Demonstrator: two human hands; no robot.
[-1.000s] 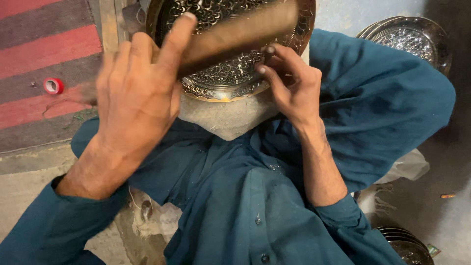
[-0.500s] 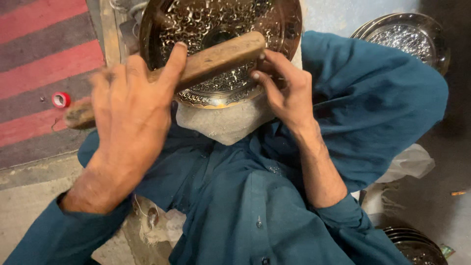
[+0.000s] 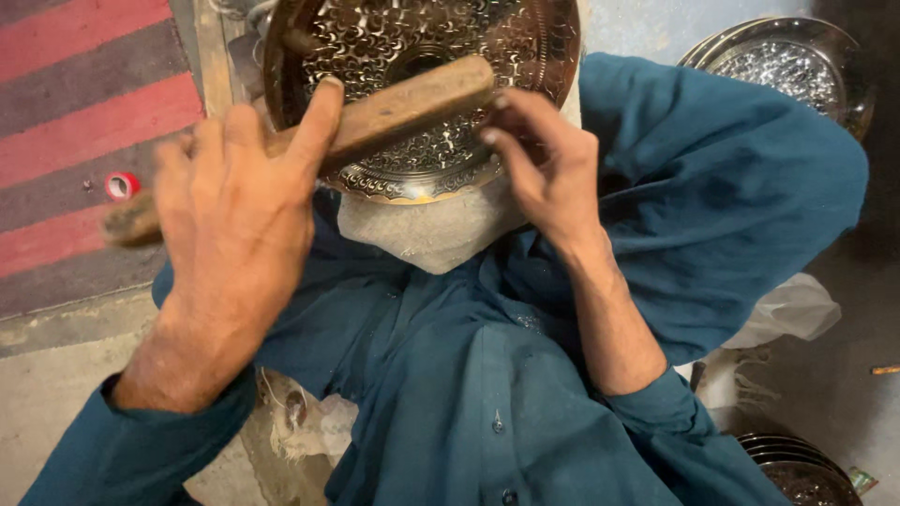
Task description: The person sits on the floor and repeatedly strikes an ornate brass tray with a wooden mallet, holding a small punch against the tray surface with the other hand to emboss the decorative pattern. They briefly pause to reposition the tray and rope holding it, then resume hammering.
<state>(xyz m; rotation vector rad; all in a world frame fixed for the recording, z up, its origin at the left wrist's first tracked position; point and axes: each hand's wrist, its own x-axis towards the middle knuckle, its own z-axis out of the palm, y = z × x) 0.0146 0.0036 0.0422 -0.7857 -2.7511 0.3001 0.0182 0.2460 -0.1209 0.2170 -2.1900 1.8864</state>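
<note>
While the left hand [image 3: 234, 215] is wrapped tight around a wooden mallet [image 3: 375, 117] at centre frame, the right hand [image 3: 544, 164] pinches the lower rim of the engraved brass plate [image 3: 422, 56], which rests on a grey pad [image 3: 431, 230] at upper centre.

Floor of bare grey concrete [image 3: 56, 412], rough and stained, below and left of the grip. Striped mat [image 3: 84, 112] in red and dark grey bands well left of the grip, small red tape roll [image 3: 121, 186] lying on it. Wooden strip [image 3: 217, 66] edging the mat. Embossed metal tray [image 3: 786, 67] on the floor far right of the grip, level with it. Stack of dark trays [image 3: 797, 464] well below right. Crumpled white cloth [image 3: 787, 309] between those. Dim, warm light, far right in shadow.
</note>
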